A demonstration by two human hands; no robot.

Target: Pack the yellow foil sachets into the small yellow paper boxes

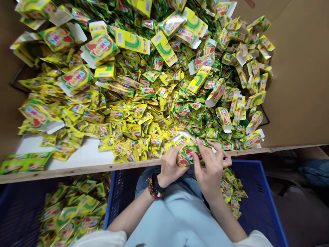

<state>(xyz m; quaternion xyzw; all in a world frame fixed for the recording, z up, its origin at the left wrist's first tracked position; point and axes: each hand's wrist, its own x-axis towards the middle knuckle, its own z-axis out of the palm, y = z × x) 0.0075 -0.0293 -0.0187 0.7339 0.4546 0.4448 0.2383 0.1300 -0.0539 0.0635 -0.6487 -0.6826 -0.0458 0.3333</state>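
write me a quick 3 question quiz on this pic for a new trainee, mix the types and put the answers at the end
1. Multiple choice: which wrist wears the beaded bracelet?
a) right
b) left
c) neither
2. True or false: the right hand is reaching down into a blue crate.
3. Fill in the gap: the flat green packets lie near the table's front edge, toward its ____ end as the wearer sees it.

Key
1. b
2. False: the right hand and left hand hold printed packaging between them at the front edge.
3. left
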